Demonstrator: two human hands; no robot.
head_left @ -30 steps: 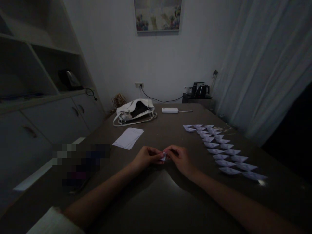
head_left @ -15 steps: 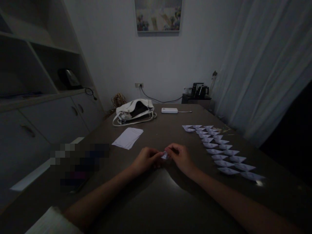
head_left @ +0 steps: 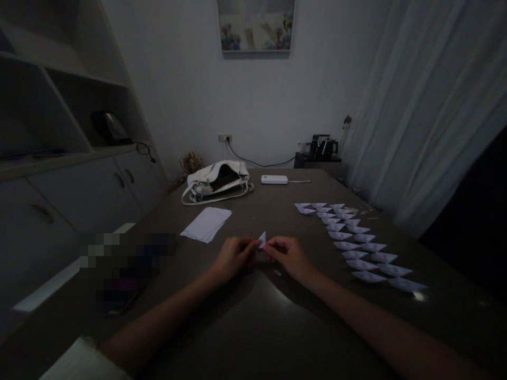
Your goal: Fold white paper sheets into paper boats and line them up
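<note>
A small folded piece of white paper [head_left: 262, 240] is pinched between my two hands above the middle of the table, one pointed corner standing up. My left hand [head_left: 234, 257] grips it from the left, fingers closed. From the right, the thumb and fingertips of my right hand [head_left: 290, 257] press on its lower edge. Fingers cover the lower part of the paper. To the right, several folded paper boats [head_left: 344, 246] lie in slanting rows. A stack of white paper sheets [head_left: 206, 224] rests beyond my left hand.
A white handbag [head_left: 217, 182] lies at the far left of the table [head_left: 253, 327]. Beside it is a white power bank [head_left: 274, 180] with a short cable. A blurred-out patch [head_left: 130, 274] covers something at the left edge. Cabinets [head_left: 91, 200] stand along the left wall.
The folded paper has turned so that a point now stands upright above my fingers. My right fingertips have shifted slightly down and left. The view has moved a little.
</note>
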